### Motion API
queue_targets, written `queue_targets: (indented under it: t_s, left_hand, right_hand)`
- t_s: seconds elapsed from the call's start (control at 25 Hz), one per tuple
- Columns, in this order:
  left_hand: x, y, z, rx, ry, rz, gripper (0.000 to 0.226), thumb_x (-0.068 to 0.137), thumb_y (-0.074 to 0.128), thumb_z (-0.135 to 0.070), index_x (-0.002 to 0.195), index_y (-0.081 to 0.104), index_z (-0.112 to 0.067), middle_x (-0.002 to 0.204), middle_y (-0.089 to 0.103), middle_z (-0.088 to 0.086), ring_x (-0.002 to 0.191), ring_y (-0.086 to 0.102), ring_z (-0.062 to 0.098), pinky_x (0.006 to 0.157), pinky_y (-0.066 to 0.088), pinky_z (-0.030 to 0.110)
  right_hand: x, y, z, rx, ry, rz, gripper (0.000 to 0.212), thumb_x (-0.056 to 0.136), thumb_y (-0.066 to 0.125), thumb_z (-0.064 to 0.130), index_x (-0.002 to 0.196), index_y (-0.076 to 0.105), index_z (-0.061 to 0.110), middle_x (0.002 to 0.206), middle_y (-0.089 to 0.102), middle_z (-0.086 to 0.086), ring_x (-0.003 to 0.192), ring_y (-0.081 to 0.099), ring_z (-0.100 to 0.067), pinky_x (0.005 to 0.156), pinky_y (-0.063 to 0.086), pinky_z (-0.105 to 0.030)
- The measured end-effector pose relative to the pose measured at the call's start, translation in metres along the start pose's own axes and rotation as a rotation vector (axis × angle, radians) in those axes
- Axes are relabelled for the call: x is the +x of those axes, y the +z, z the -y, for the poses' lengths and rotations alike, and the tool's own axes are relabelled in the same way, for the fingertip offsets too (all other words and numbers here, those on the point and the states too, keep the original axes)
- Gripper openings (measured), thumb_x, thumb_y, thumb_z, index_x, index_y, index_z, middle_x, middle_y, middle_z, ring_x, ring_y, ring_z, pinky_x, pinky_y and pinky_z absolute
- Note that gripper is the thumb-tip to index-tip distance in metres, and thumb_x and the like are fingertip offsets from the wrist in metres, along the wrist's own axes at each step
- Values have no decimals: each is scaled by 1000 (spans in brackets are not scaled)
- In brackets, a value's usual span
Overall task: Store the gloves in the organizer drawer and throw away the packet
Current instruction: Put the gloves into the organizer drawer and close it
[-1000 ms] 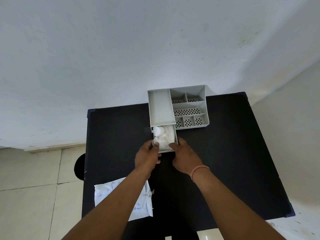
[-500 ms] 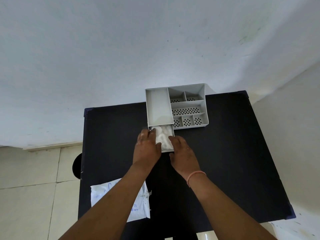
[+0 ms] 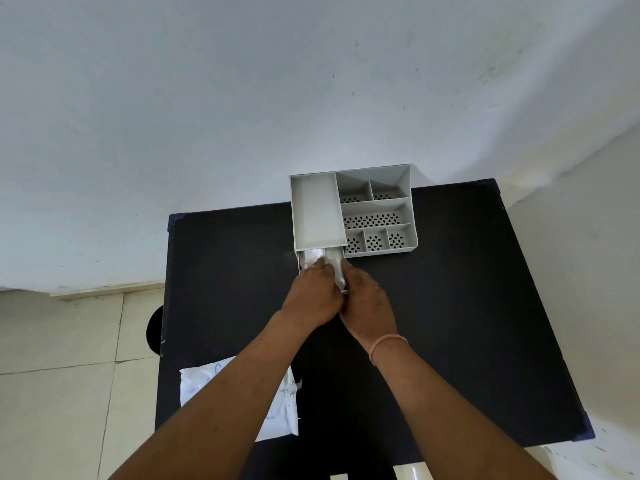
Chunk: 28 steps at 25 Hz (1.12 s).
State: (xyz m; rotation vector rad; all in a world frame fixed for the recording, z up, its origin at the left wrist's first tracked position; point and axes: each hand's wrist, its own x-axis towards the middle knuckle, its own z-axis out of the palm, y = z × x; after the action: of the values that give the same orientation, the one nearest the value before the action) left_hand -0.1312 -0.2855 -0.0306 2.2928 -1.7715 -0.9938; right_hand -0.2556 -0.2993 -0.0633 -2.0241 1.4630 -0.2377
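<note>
A grey organizer point(image 3: 317, 209) with several compartments stands at the far edge of the black table point(image 3: 450, 306). Its drawer point(image 3: 299, 266) is pulled partly out toward me, and white gloves point(image 3: 313, 258) lie bunched inside it. My left hand point(image 3: 311, 299) lies over the drawer's front, fingers curled down onto the gloves. My right hand point(image 3: 367, 306) grips the drawer's right front corner. The white packet point(image 3: 278, 415) lies flat at the table's near left edge, partly hidden under my left forearm.
A white wall rises right behind the organizer. A dark round object point(image 3: 154, 330) sits on the tiled floor beside the table's left edge. The table's right half is bare black surface.
My left hand has slid from the drawer's left front corner up over the gloves. The drawer sits slightly further in. My right hand stays on the right front corner.
</note>
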Motion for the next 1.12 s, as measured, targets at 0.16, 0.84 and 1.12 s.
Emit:
queue_targets:
  t_s: [0.16,0.84,1.12]
  left_hand:
    - [4,-8,6,101,116,3,45,100,59,-17,143,60,-4,156,55,19,134,60,37,112,47,43]
    - [23,-18,39,29,-104,-448,33,81,87,-30,92,62,-12,86,67,6,76,64,26,68,53,37]
    - [31,-18,51,-611,-547,-364,77,65,99,-43,121,50,-22,94,73,4,74,78,22,71,68,42]
  right_hand:
    - [19,-8,4,-32,-19,-24,60,95,65,15,152,48,14,141,64,-12,130,61,-27,110,46,-35]
    - [35,-16,7,-116,5,-115,19,89,73,22,107,68,20,103,72,-3,94,71,-24,77,52,-31]
    - [44,-18,6,-136,12,-131,47,83,79,27,119,50,18,95,73,-1,89,72,-26,78,55,-40]
